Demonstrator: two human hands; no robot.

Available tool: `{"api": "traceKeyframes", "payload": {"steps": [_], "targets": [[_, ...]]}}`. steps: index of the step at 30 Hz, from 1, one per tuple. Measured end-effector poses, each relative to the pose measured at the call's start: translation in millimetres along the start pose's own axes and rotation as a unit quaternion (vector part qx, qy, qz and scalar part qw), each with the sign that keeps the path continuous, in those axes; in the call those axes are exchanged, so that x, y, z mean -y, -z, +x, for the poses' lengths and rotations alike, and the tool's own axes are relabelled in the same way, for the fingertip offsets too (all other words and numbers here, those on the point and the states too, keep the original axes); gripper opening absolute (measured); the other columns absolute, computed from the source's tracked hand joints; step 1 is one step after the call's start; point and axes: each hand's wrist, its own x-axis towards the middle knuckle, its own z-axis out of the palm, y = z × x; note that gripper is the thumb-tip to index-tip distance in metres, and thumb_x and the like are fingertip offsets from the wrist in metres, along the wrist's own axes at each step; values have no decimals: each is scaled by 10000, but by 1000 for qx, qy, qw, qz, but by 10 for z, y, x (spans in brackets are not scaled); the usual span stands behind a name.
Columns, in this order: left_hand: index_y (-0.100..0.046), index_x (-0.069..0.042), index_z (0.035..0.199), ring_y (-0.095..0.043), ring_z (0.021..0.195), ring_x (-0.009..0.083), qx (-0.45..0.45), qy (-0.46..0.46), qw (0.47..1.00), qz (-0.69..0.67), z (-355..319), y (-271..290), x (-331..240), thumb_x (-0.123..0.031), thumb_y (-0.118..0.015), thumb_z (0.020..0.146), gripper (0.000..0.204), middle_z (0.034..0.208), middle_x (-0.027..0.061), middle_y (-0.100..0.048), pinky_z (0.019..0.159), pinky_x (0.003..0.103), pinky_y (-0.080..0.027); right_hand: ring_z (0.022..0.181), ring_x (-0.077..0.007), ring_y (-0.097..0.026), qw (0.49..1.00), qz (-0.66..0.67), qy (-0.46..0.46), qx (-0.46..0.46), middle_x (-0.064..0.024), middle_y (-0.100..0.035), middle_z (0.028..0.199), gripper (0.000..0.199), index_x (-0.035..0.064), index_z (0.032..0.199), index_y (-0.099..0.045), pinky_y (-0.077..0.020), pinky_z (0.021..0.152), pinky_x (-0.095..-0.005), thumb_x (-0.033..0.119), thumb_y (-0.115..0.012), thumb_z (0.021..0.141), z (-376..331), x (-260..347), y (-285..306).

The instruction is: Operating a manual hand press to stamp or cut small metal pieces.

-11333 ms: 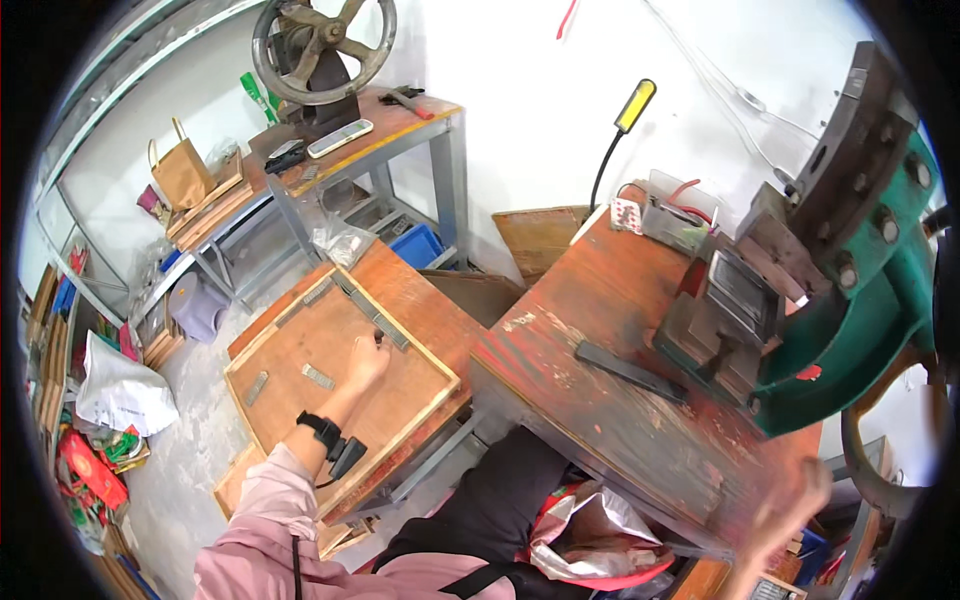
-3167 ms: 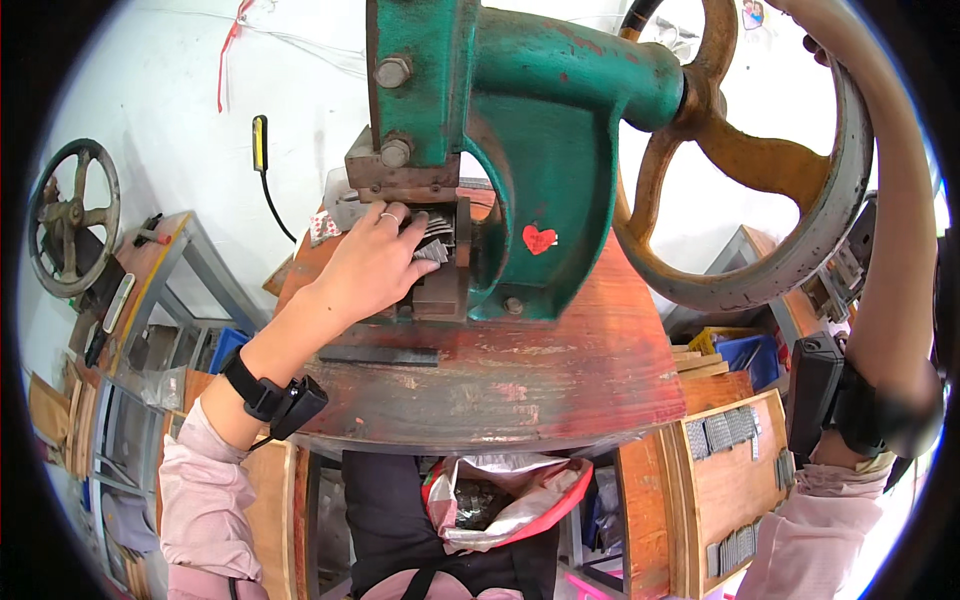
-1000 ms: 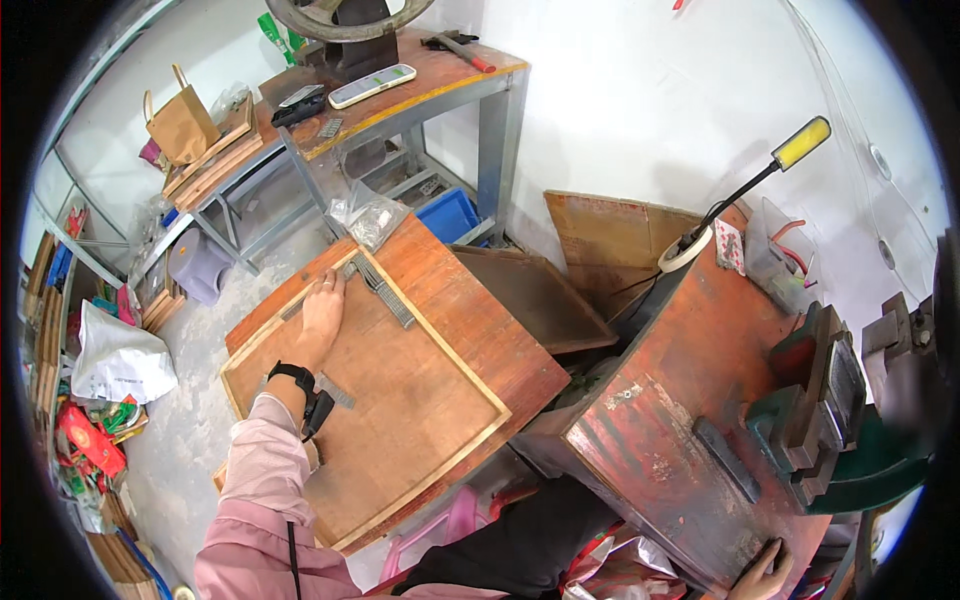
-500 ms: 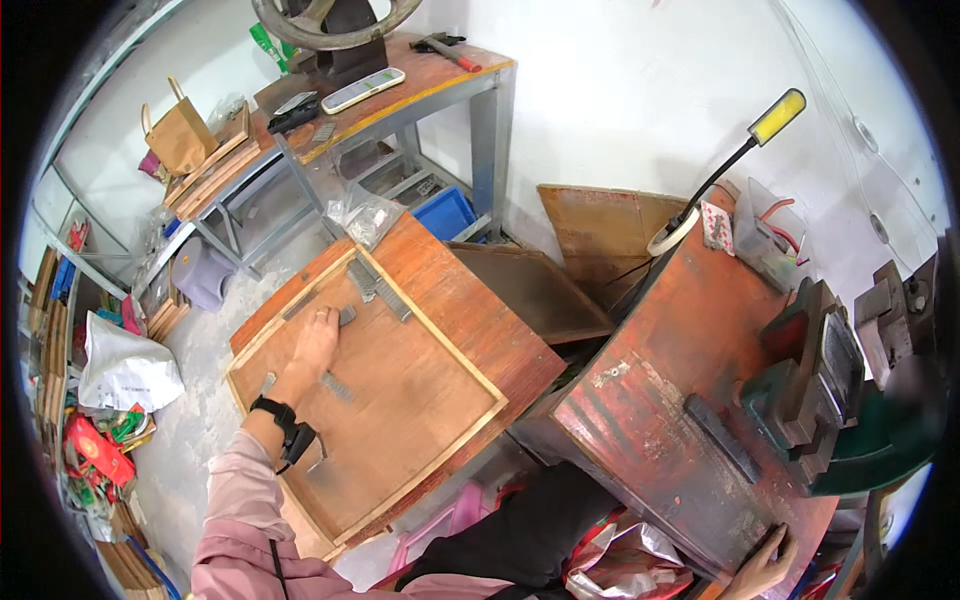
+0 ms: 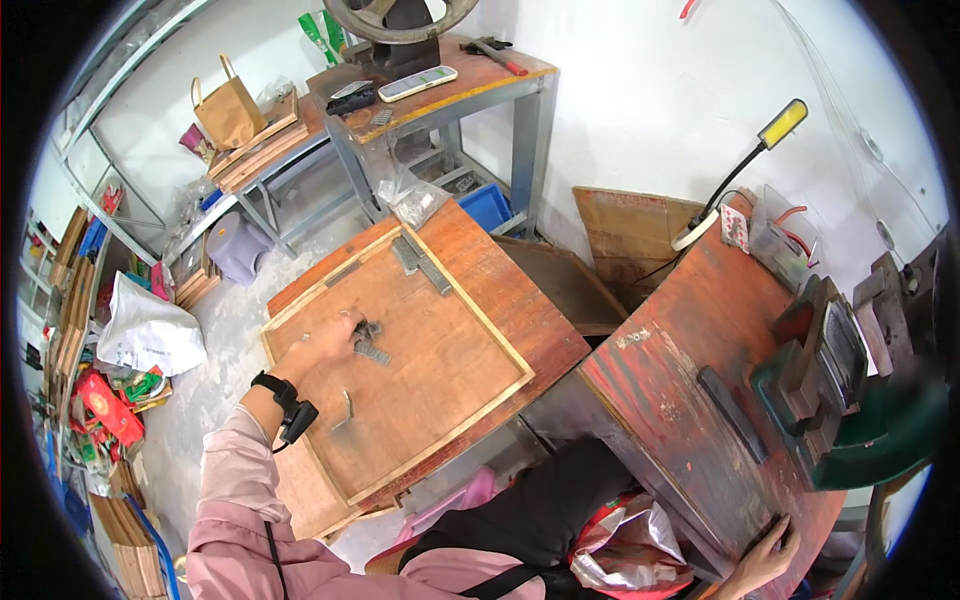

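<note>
My left hand (image 5: 332,340), with a black strap on its wrist, reaches over a shallow wooden tray (image 5: 440,428). Its fingers are closed around a few small grey metal pieces (image 5: 368,329). Right beside them on the tray lies a ribbed grey strip (image 5: 374,353). More grey strips (image 5: 422,262) sit together in the tray's far corner, and a thin bent piece (image 5: 348,405) lies nearer to me. At the lower right my right hand (image 5: 768,558) rests on the edge of the worn red-brown bench (image 5: 680,400), fingers stretched out and holding nothing visible.
A dark bar (image 5: 732,414) lies on the bench beside a green machine vise (image 5: 840,400). Behind stand a lamp (image 5: 745,160) and a clear plastic box (image 5: 780,235). A clear plastic bag (image 5: 412,200) sits at the tray's far corner. Farther back is a table with a handwheel press (image 5: 400,50).
My left hand has drawn loose grey pieces together nearer the tray's middle and closed on some. The whole view has shifted, so things appear farther right. My right hand stays at the bench edge.
</note>
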Motion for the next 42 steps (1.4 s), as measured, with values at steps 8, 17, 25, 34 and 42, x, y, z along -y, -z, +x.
{"api": "traceKeyframes", "payload": {"steps": [8,17,25,34,42], "targets": [[-635,3,929,-574,618,171,-1,350,891,-288,-367,23,58,-70,-589,828,133,730,66,-606,533,329,-446,864,-348,-610,1000,4,9,16,-206,-648,963,260,-67,1006,-628,-466,775,-393,180,-574,948,-18,-151,-15],[-614,17,974,-601,729,205,-27,270,864,-425,-652,-189,-626,-88,-578,857,161,841,104,-635,597,355,-482,870,-360,-607,999,33,13,23,-215,-645,953,258,-51,1002,-630,-462,768,-406,195,-574,947,-13,-104,-12],[-539,30,1077,-536,1051,430,2,-50,997,-63,-221,-612,-1272,-35,-538,792,292,1080,263,-558,882,477,-456,838,-363,-580,998,41,46,29,-197,-624,888,172,-66,933,-627,-455,753,-423,98,-579,917,-46,-72,10],[-550,-3,1124,-560,1029,411,-56,32,997,-51,-210,-652,-1383,-311,-694,788,478,1065,248,-591,888,468,-462,859,-347,-584,999,32,26,25,-172,-629,904,176,-54,928,-635,-453,772,-411,113,-582,918,-70,-27,4],[-568,31,1142,-580,1058,407,-134,204,969,-40,-278,-505,-1416,-437,-655,827,571,1073,246,-616,906,462,-467,881,-355,-583,998,38,25,39,-182,-626,930,200,-38,974,-632,-449,788,-416,148,-575,929,-64,0,50]]}}
